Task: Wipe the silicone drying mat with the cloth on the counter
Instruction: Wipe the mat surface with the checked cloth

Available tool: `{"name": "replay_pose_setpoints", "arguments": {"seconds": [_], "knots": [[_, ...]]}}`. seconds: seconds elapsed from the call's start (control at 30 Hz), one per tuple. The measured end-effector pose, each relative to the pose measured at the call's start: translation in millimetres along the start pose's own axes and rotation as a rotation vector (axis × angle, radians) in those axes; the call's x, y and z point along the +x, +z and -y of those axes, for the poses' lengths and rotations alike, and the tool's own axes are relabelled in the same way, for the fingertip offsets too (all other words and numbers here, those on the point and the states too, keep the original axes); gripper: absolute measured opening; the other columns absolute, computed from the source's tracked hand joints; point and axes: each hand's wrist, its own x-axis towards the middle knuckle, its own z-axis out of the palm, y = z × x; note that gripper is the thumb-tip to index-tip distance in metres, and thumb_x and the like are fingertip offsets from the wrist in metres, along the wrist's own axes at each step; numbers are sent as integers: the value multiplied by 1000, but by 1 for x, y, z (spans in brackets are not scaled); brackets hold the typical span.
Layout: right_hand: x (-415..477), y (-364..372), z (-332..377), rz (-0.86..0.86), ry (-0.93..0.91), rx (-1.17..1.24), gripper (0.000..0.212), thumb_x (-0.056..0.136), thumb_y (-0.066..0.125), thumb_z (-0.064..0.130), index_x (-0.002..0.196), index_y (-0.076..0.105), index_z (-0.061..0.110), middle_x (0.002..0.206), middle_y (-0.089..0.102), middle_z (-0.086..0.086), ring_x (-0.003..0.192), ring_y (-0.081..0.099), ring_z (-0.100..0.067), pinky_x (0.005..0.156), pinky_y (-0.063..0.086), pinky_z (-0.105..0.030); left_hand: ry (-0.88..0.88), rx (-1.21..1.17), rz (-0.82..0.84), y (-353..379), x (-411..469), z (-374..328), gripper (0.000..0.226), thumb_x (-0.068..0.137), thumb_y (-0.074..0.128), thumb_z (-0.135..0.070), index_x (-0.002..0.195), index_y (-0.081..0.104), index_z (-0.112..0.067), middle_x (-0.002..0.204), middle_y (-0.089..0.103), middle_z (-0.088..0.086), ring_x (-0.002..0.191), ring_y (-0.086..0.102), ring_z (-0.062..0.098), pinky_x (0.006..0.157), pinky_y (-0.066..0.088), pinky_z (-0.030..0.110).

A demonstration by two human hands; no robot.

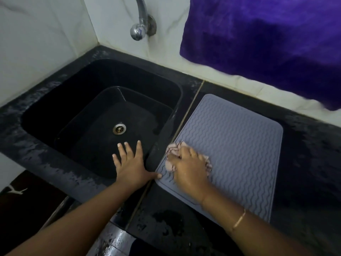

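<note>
A grey silicone drying mat (238, 145) with wavy ridges lies flat on the black counter to the right of the sink. My right hand (188, 169) presses a crumpled pale pink cloth (174, 147) onto the mat's near left part; the cloth shows around my fingers. My left hand (130, 168) is spread flat over the sink's right rim, fingers apart, its thumb touching the mat's near left corner.
The black sink (60, 106) with a metal drain (119, 129) fills the left. A chrome tap (141, 19) sticks out of the white tiled wall. A purple cloth (267, 43) hangs on the wall behind the mat. The counter (310, 163) looks wet.
</note>
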Motion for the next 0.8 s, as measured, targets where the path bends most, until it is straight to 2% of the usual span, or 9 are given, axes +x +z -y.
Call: {"name": "replay_pose_setpoints", "arguments": {"seconds": [0.07,0.13,0.2,0.3,0.4,0.57,0.63,0.7,0.8], "knots": [[-4,-2,-5,-42,-74,-19,44,72,69,22,115,64,26,110,58,-12,102,55,-36,81,46,-45,-16,4,27,1,-2,2,132,61,66,-74,146,-20,-22,152,-24,20,135,-35,33,109,-16,52],[19,-10,-31,-39,-79,-107,44,83,61,30,126,55,28,126,50,-10,114,46,-32,91,40,-44,-18,8,53,0,-3,4,132,60,63,-77,146,-21,-23,151,-26,21,134,-36,33,108,-17,54],[53,-18,-53,-44,61,-171,43,88,53,29,131,48,29,131,43,-10,119,38,-31,96,34,-45,-17,24,62,-1,-3,4,131,60,60,-79,146,-21,-22,151,-27,22,133,-37,34,108,-17,55],[74,-25,-46,-38,233,-134,41,88,54,20,128,53,28,137,40,-13,126,35,-34,102,33,-48,-11,49,34,2,-7,4,128,62,54,-82,146,-21,-21,150,-27,23,133,-37,35,107,-17,56],[39,-11,-13,10,175,-57,49,83,59,24,131,49,24,145,31,-16,135,26,-38,108,30,-49,-18,70,-16,7,-13,7,124,64,46,-84,145,-23,-20,149,-27,25,133,-36,36,106,-17,57],[-29,-2,21,-28,-116,-23,42,69,68,27,111,65,25,103,59,-10,95,59,-32,74,50,-41,3,193,-89,8,-15,8,124,62,36,-87,144,-26,-16,149,-25,29,136,-30,40,108,-14,59],[-15,-9,2,-13,-162,-115,43,80,59,26,123,57,28,119,55,-12,109,52,-33,86,45,-44,28,233,-96,5,-16,5,124,63,36,-87,142,-29,-16,148,-27,29,135,-31,40,107,-16,58],[10,-14,-20,-15,-66,-199,45,89,49,26,133,46,30,132,44,-10,119,40,-31,96,34,-45,46,256,-87,2,-15,1,123,65,36,-86,137,-35,-17,148,-29,28,134,-33,40,106,-18,58],[25,-17,-17,-45,107,-213,43,89,51,22,131,48,29,135,39,-11,124,34,-32,99,29,-48,40,283,-62,-1,-15,-2,124,65,38,-86,136,-36,-17,147,-30,28,134,-34,39,105,-18,58]]}}
